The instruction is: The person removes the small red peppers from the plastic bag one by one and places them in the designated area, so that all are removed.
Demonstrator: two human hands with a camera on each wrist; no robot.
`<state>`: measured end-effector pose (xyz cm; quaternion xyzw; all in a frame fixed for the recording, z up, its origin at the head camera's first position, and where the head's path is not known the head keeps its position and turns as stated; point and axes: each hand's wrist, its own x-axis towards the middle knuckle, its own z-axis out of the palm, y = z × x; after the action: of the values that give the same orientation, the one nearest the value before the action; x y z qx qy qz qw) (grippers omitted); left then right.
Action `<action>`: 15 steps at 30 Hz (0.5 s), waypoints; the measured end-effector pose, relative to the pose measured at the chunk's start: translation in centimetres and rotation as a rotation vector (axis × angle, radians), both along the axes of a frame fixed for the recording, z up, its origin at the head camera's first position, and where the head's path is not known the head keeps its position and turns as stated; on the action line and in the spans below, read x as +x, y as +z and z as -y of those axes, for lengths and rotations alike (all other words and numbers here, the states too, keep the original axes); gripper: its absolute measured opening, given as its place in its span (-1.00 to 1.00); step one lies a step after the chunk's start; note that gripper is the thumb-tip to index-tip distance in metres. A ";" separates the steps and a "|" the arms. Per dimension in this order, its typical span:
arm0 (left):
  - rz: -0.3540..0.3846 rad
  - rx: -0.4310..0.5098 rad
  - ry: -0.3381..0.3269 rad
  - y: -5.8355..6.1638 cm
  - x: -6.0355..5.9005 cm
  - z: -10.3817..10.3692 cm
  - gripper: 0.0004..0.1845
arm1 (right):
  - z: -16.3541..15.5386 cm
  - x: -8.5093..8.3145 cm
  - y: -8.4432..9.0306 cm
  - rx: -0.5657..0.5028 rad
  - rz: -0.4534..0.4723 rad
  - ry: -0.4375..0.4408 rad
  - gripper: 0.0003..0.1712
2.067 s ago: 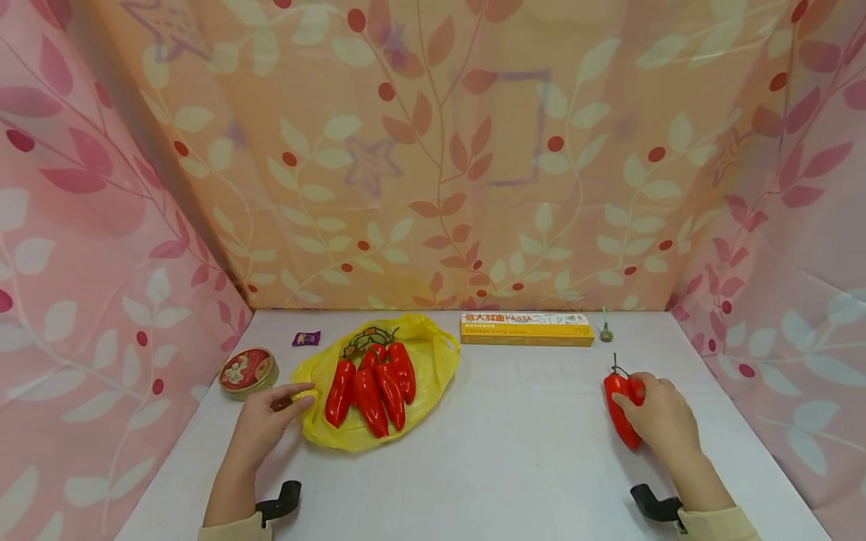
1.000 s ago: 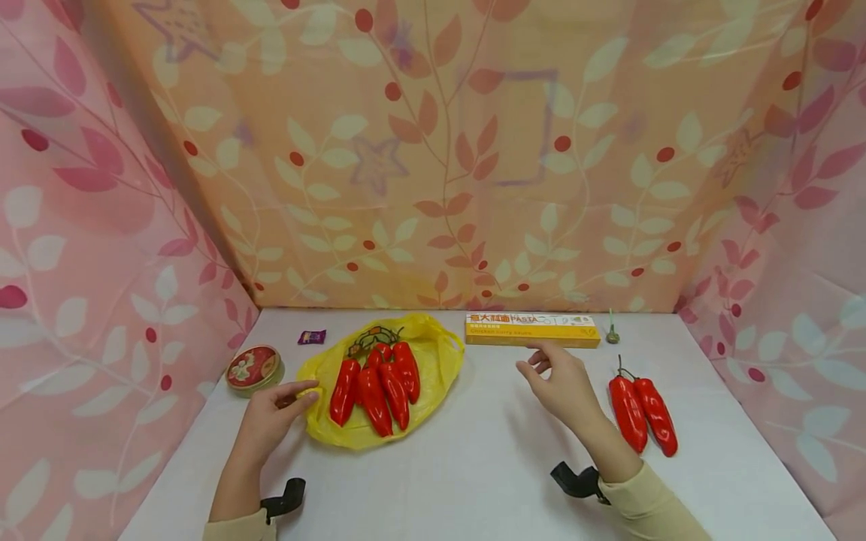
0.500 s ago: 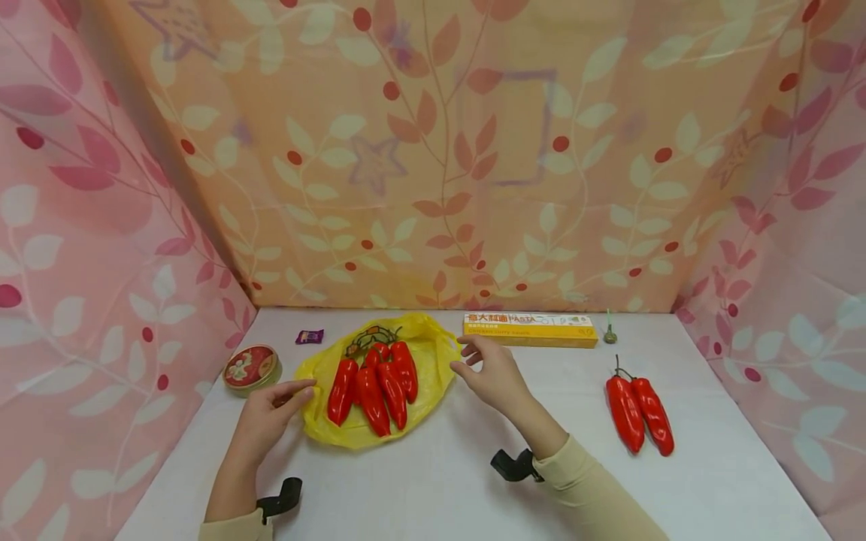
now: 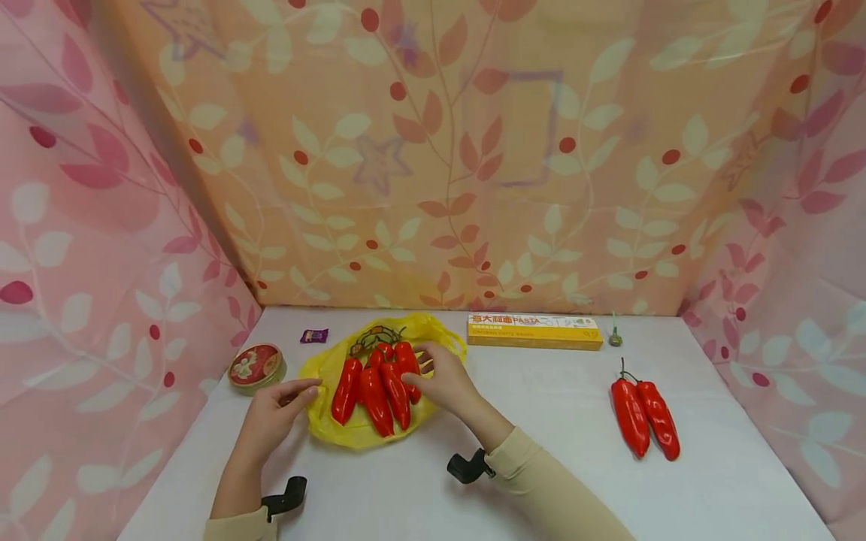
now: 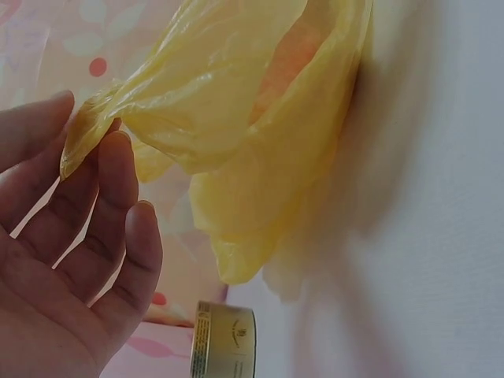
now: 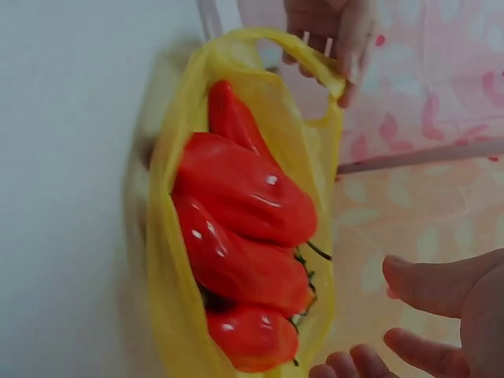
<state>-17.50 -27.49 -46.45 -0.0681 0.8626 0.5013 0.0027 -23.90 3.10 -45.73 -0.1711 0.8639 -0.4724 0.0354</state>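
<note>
Left of centre in the head view, a yellow plastic bag lies on the white worktop with a bunch of red peppers in it. The left hand pinches the bag's left edge between thumb and fingers. The right hand hovers at the bunch's right side, fingers apart and loosely bent, gripping nothing. Two more red peppers lie at the right. A round tin sits far left; a yellow pasta box lies along the back.

Yellow box label reads "PASTA"
</note>
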 end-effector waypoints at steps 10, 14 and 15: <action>0.020 0.014 -0.001 -0.1 -0.1 0.0 -0.55 | 3.1 0.1 -1.9 0.107 0.042 -0.059 -0.28; 0.035 0.017 0.005 0.0 0.0 0.0 -0.55 | 3.7 0.2 -2.4 0.140 0.053 -0.086 -0.24; 0.039 0.014 0.004 0.0 0.0 0.0 -0.54 | 3.8 0.2 -2.6 0.149 0.056 -0.095 -0.23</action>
<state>-17.51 -27.51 -46.46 -0.0797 0.8587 0.5059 0.0188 -23.72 -0.69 -48.31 -0.1133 0.9025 -0.4125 0.0499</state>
